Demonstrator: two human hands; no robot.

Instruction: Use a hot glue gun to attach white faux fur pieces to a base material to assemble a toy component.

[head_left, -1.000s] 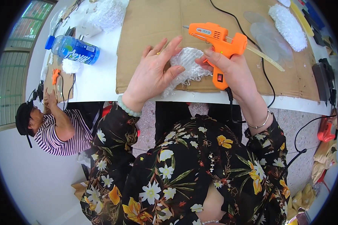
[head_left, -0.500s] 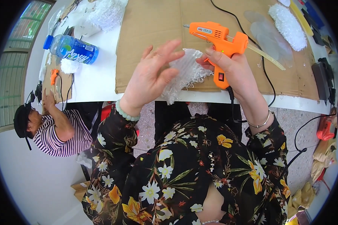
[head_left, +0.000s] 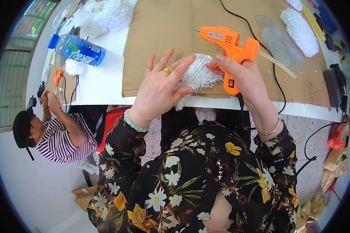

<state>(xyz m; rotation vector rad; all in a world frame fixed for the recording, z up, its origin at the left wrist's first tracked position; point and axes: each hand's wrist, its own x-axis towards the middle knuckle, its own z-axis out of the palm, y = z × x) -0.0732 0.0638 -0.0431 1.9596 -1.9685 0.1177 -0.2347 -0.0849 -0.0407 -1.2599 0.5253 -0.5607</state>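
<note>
My right hand (head_left: 243,75) grips the handle of an orange glue gun (head_left: 225,37), whose nozzle points left. A pale glue stick (head_left: 278,64) sticks out of its back end. My left hand (head_left: 161,83) lies with fingers stretched and apart over the left edge of a white fringed fabric piece (head_left: 201,73). Part of that fabric is hidden under the left hand. The fingertips of my right hand are at the fabric's right edge; whether they pinch it I cannot tell.
Cardboard (head_left: 155,35) covers the white table. To the right lie clear plastic ovals (head_left: 274,40) and a white fluffy piece (head_left: 299,33). A blue-capped bottle (head_left: 79,49) lies at the left. The gun's black cord (head_left: 274,81) loops nearby. A co-worker (head_left: 62,134) sits far left.
My left hand has come down onto the fabric's left side, and its fingers have spread. The fabric lies flatter. The right hand stays on the glue gun.
</note>
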